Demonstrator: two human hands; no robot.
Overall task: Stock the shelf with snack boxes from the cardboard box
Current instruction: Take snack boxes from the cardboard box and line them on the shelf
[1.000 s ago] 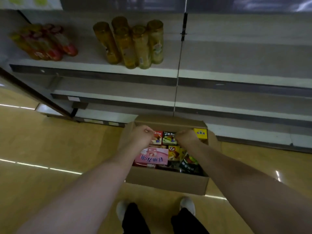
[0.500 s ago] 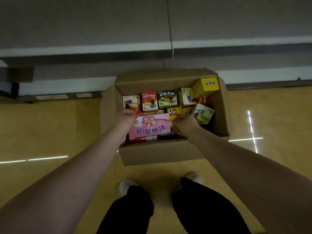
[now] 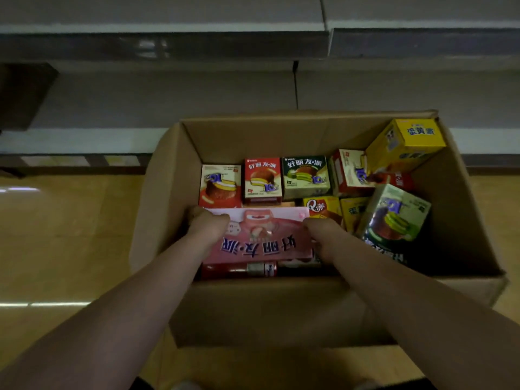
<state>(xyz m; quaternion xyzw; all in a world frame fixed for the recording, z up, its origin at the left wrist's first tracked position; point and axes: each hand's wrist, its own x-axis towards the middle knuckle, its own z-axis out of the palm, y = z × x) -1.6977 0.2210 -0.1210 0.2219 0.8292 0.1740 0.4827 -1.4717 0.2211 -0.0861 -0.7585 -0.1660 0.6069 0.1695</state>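
Snack boxes still fill the cardboard box (image 3: 253,311) on the floor. Since a second ago both hands dropped from the back row onto the pink box (image 3: 261,237): left hand (image 3: 209,225) and right hand (image 3: 323,235) now grip its ends, so looks like first pick.

One cardboard box (image 3: 253,308), about ten snack boxes (image 3: 262,177), two hands (image 3: 209,225)

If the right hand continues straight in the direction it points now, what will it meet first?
Probably the orange Q box, just beyond the right hand, which grips the pink box. Depth is unclear.
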